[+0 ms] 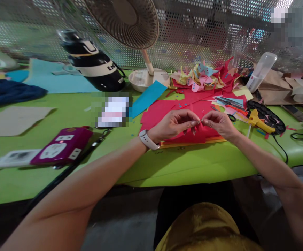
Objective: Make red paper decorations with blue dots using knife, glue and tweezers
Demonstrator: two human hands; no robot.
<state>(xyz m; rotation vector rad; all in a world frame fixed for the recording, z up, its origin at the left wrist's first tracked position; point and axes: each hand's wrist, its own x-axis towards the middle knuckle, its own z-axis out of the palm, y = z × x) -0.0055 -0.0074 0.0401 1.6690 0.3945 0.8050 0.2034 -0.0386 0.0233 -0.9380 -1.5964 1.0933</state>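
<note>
My left hand (179, 122), with a pale watch on its wrist, is closed in a pinch, thumb against fingertips. Facing it, my right hand (218, 123) pinches too, and the fingertips of both nearly meet. A piece of red paper (200, 124) shows between them, though its shape is hard to tell against the same colour below. Under both hands lie red paper sheets (158, 115), with a yellow edge showing at the front. Right of my right hand, a yellow glue gun (258, 121) rests near scissors and pens (231, 103).
A black bottle (96, 66), a fan (147, 75) and a heap of coloured paper scraps (203, 78) stand along the back. To the left are a phone (114, 111) and a purple power strip (62, 144). A black palette (269, 115) lies at right; cords cross the green table (146, 167).
</note>
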